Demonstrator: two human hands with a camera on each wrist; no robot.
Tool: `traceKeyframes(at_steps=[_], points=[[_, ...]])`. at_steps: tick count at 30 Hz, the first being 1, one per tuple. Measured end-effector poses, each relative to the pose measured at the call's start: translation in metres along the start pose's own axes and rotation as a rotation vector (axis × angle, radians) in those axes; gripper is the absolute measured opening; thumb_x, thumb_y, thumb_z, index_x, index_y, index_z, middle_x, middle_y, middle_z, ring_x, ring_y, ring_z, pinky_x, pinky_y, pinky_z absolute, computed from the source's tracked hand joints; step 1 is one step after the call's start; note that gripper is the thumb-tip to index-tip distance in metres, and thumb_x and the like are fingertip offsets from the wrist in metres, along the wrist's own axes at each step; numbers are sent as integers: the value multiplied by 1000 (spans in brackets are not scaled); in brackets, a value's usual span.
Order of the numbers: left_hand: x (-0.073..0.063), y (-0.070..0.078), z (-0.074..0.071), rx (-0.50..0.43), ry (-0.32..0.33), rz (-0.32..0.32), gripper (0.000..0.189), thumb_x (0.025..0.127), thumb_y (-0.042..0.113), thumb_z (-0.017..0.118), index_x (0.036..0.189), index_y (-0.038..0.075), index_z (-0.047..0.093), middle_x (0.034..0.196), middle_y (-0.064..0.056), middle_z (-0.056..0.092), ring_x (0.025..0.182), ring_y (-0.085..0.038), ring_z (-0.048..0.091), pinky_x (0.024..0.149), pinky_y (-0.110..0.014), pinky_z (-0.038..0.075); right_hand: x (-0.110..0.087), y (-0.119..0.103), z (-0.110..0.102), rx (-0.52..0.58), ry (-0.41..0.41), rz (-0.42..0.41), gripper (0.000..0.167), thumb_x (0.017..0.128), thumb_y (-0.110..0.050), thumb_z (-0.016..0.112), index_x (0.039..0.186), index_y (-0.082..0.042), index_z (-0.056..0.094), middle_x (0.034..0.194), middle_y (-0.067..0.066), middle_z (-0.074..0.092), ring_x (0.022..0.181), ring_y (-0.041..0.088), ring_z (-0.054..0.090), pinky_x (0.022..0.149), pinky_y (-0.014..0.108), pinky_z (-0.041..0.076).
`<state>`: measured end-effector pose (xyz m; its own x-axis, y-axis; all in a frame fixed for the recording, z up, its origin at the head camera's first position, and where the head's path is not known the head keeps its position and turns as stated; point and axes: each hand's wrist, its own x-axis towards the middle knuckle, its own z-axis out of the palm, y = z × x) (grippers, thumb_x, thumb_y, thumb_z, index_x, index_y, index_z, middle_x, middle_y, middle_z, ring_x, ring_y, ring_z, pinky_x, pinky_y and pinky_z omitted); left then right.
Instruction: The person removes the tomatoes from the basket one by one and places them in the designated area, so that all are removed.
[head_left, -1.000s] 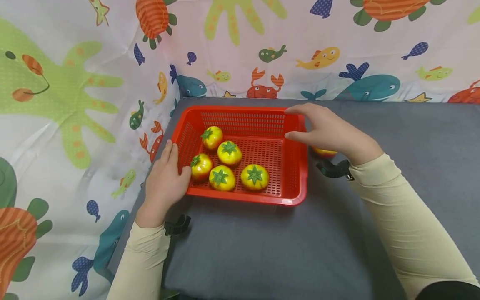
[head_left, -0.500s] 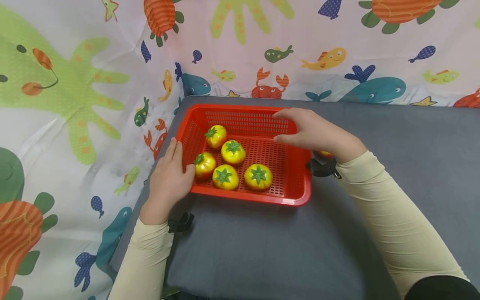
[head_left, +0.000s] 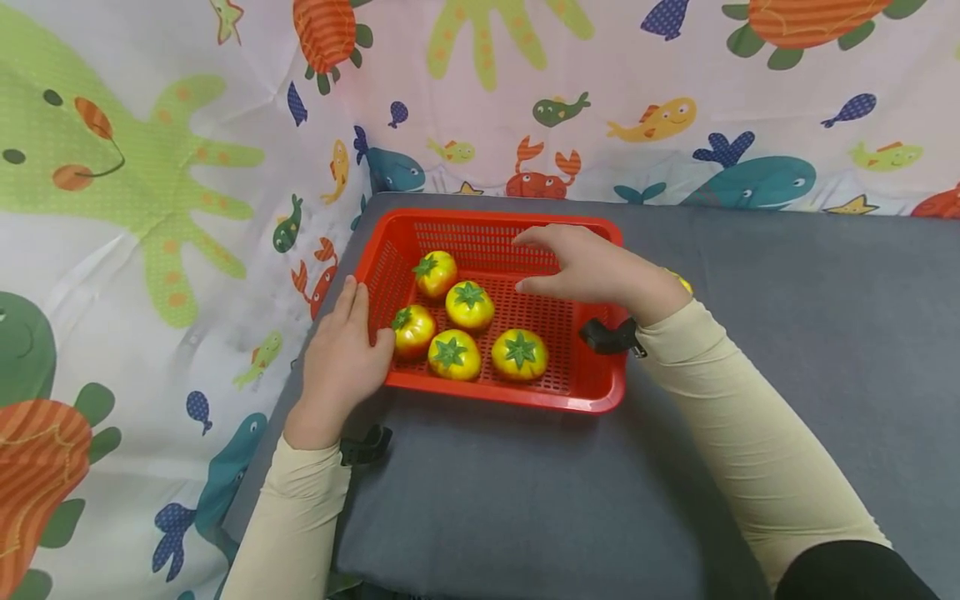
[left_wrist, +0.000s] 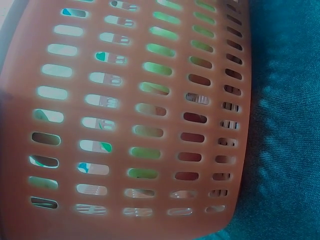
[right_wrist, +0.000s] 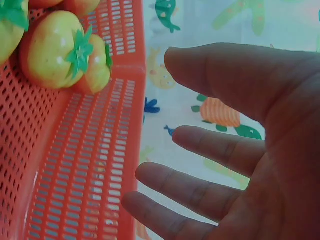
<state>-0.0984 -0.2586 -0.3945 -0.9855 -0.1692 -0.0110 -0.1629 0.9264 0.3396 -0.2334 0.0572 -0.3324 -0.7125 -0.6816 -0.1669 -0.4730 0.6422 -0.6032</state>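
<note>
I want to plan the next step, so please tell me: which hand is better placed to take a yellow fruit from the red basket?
Probably the right hand: it hangs open and empty over the red basket, while the left hand is at the red basket's left side.

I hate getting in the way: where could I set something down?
The grey table is bare in front of the red basket, between the sleeves, and right of them. The basket's floor is bare toward its right end, partly beneath the right hand. Crowded: its left half, with yellow fruits and the left hand alongside; another fruit peeks past the right wrist.
</note>
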Motion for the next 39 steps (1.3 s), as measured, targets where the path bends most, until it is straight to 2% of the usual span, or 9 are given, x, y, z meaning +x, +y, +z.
traceKeyframes(at_steps=[9, 18, 23, 30, 39], points=[[0, -1, 1, -1, 12, 9, 79, 100, 33, 52, 167, 5, 21, 176, -14, 15, 145, -47, 42, 112, -68, 41, 7, -6, 18, 23, -34, -2, 66, 93, -36, 78, 151, -16, 53, 153, 8, 54, 142, 30, 46, 116, 57, 42], [1, -1, 2, 2, 32, 21, 78, 100, 32, 51, 167, 4, 23, 175, -15, 17, 143, -48, 44, 112, -69, 40, 9, -4, 31, 23, -106, -36, 62, 92, -35, 79, 147, -13, 59, 148, 9, 61, 137, 30, 54, 112, 54, 48], [1, -1, 2, -3, 30, 19, 78, 100, 32, 52, 167, 4, 22, 175, -15, 17, 143, -48, 43, 112, -69, 40, 9, -4, 35, 16, -171, -45, 54, 93, -34, 78, 141, -14, 65, 141, 7, 66, 127, 28, 61, 106, 51, 52], [0, 0, 0, -4, 30, 18, 78, 99, 32, 52, 167, 4, 23, 175, -15, 17, 143, -48, 44, 112, -68, 41, 5, -4, 38, 21, -258, -18, 50, 92, -37, 79, 137, -15, 69, 131, 3, 69, 113, 23, 61, 94, 43, 57], [1, 0, 0, 2, 15, 11, 79, 100, 33, 51, 167, 5, 21, 176, -14, 15, 143, -47, 43, 111, -69, 41, 6, -2, 43, -7, -298, -24, 39, 90, -32, 81, 126, -17, 76, 117, 0, 72, 105, 22, 61, 90, 40, 56]])
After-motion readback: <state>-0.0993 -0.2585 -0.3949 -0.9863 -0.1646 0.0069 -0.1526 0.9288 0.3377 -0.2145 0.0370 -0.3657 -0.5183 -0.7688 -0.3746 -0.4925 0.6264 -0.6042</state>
